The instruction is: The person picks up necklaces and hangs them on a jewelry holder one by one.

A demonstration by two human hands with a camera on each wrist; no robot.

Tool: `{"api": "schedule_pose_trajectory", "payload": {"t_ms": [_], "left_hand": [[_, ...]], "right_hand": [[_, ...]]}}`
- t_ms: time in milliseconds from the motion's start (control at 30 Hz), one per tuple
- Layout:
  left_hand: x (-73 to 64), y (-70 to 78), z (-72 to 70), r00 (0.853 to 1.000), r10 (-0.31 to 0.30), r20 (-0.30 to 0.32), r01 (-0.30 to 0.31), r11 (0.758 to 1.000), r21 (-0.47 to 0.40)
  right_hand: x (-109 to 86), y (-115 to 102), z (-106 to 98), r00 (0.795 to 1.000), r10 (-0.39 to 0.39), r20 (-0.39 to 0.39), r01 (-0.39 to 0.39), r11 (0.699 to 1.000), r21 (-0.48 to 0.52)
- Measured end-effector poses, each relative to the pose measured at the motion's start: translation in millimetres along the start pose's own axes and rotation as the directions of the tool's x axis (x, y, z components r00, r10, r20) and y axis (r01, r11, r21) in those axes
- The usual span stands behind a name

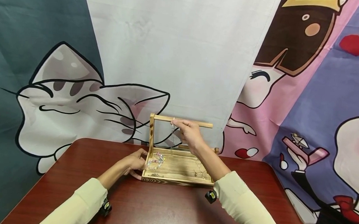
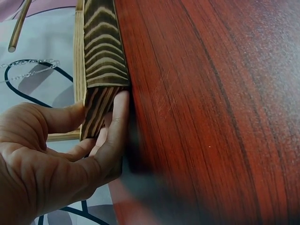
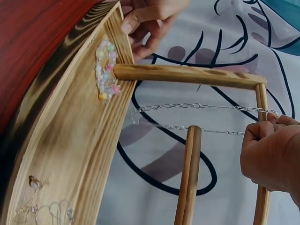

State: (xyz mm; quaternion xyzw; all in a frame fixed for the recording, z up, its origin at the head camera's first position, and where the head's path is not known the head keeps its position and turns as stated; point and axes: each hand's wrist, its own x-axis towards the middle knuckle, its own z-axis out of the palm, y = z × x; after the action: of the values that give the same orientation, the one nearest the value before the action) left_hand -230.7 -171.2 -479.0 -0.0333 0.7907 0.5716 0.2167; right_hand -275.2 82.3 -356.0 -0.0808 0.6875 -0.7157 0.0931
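A wooden jewelry stand (image 1: 177, 167) with a shallow tray, a left post and a top bar (image 1: 202, 124) stands on the table. My left hand (image 1: 134, 162) grips its left end; in the left wrist view the thumb lies on the side wall and fingers reach underneath. At the top bar my right hand (image 1: 191, 134) pinches a silver chain necklace (image 1: 172, 138), which hangs down in a loop. Whether the chain passes over the bar is hidden by the fingers. Pastel beaded bracelets (image 3: 107, 70) lie at the tray's left end.
Thin chains with small pendants (image 1: 198, 171) lie at the tray's right end, and a small pile of jewelry (image 1: 155, 175) sits front left. A shorter lower rod (image 3: 188, 176) juts out behind the tray. The reddish-brown table (image 1: 163, 208) meets a printed cloth backdrop (image 1: 182, 52).
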Motion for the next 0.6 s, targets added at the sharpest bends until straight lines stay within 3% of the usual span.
{"api": "schedule_pose_trajectory", "payload": {"t_ms": [600], "left_hand": [[-0.6, 1.3, 0.2, 1.000, -0.013, -0.002, 0.013, 1.000, -0.001]], "right_hand": [[7.5, 4.0, 32.9, 1.000, -0.014, 0.005, 0.014, 0.999, 0.041]]}}
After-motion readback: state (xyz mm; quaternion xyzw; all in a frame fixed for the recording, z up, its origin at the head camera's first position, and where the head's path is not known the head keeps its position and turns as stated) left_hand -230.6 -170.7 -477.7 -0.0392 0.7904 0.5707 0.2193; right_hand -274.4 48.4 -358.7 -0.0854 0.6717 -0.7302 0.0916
